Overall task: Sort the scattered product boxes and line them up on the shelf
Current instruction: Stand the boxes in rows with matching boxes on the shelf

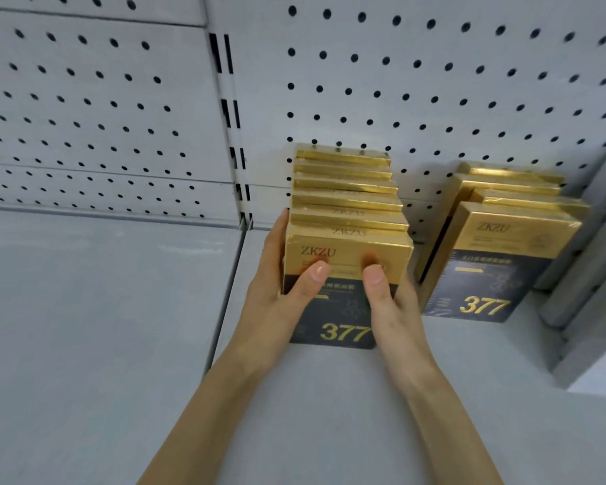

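The grey shelf (pixel 84 327) stretches bare-topped at the far left under a white pegboard back panel (pixel 434 82), with a slotted upright (pixel 231 134) dividing the panels. Just right of that upright, the left hand (pixel 277 285) clasps the left row of boxes (pixel 347 190). Its fingers lie flat up the row's left side, and its thumb presses on the face of the front box (pixel 347 246), a gold and dark carton marked ZKZU and 377. The boxes stand upright one behind another on the shelf, reaching back to the pegboard. The right hand (pixel 389 302) holds the same row from the other side, thumb on the front face beside the left thumb, its fingers hidden behind the right edge. So the row sits squeezed between both palms. Well apart to the right stands the right row of boxes (pixel 504 239), untouched and angled slightly, next to a grey divider (pixel 581 274).
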`<act>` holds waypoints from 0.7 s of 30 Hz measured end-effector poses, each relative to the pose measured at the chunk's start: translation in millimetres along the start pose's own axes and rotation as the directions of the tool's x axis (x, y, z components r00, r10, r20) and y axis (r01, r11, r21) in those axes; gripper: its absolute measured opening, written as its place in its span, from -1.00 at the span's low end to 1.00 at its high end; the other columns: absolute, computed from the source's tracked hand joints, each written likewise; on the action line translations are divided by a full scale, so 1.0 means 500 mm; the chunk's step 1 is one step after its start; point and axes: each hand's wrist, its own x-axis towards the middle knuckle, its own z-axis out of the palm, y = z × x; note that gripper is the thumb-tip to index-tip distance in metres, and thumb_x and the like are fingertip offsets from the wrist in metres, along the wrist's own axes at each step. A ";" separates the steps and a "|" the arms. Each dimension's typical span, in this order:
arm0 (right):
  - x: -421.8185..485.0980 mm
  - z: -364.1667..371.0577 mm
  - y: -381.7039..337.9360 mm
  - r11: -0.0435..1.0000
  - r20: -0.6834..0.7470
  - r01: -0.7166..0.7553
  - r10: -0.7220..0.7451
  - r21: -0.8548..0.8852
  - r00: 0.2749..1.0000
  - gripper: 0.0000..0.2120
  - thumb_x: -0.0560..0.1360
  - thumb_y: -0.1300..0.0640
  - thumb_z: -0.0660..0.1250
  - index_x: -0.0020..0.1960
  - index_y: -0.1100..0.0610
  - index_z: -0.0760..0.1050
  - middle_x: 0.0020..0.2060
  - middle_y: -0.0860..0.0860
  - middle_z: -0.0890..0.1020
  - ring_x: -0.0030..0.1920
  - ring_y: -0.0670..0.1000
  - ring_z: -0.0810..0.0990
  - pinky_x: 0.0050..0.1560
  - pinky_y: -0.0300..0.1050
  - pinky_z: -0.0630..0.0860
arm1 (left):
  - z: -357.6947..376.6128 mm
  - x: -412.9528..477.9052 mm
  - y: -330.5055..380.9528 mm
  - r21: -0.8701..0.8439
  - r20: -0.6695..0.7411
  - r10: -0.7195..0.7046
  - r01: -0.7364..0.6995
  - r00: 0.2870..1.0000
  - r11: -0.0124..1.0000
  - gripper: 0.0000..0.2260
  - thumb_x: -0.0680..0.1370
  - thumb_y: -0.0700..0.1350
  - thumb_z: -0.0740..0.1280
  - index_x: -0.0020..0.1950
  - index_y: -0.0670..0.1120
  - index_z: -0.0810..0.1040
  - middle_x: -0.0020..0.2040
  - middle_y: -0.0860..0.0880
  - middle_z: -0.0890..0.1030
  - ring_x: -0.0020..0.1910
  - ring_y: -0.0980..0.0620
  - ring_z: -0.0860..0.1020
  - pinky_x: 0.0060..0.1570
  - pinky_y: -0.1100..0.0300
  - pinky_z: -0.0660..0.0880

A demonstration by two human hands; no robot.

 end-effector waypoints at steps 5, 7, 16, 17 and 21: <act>0.003 0.000 0.010 0.996 0.021 0.086 -0.085 -0.038 0.996 -0.20 0.28 -0.33 0.19 0.40 0.08 0.33 -0.08 -0.46 0.60 0.01 -0.37 0.57 -0.14 -0.51 0.46 | -0.017 0.019 -0.050 -0.173 -0.123 0.064 -0.085 0.990 0.981 -0.47 0.43 0.12 0.36 0.32 -0.08 0.41 0.05 0.27 0.62 0.05 0.28 0.59 -0.08 0.46 0.48; 0.005 -0.003 0.011 0.988 0.023 0.144 -0.143 -0.050 0.990 -0.11 0.31 -0.42 0.23 0.43 0.15 0.31 0.00 -0.42 0.59 0.06 -0.35 0.56 -0.09 -0.50 0.46 | -0.017 0.017 -0.033 -0.121 -0.124 0.128 -0.143 0.984 0.982 -0.50 0.40 0.19 0.30 0.25 -0.03 0.43 0.01 0.33 0.61 0.03 0.32 0.58 -0.08 0.48 0.47; -0.006 -0.028 0.007 0.986 0.100 0.129 -0.118 -0.108 0.988 -0.23 0.42 -0.09 0.44 0.50 0.14 0.21 0.23 -0.11 0.57 0.23 -0.21 0.51 0.16 -0.38 0.45 | -0.027 -0.010 -0.045 -0.160 -0.173 0.038 -0.066 0.984 0.985 -0.53 0.44 -0.16 0.43 0.34 -0.17 0.45 0.05 0.17 0.66 0.06 0.21 0.60 -0.08 0.42 0.50; -0.011 -0.032 0.008 0.988 0.113 0.121 -0.110 -0.100 0.987 -0.27 0.43 -0.03 0.42 0.50 0.13 0.21 0.24 -0.10 0.57 0.25 -0.17 0.52 0.21 -0.29 0.47 | -0.033 -0.015 -0.044 -0.184 -0.157 0.026 -0.055 0.987 0.981 -0.54 0.46 -0.16 0.41 0.34 -0.14 0.46 0.10 0.12 0.65 0.12 0.17 0.59 -0.05 0.40 0.51; -0.025 -0.024 0.013 0.984 0.075 0.141 -0.133 -0.111 0.988 -0.36 0.45 0.05 0.35 0.48 0.11 0.26 0.20 -0.12 0.59 0.24 -0.11 0.54 0.23 -0.06 0.51 | -0.056 -0.025 -0.030 -0.179 -0.103 0.049 -0.067 0.993 0.982 -0.54 0.48 -0.14 0.39 0.38 -0.08 0.44 0.24 0.07 0.59 0.27 0.14 0.51 0.04 0.37 0.49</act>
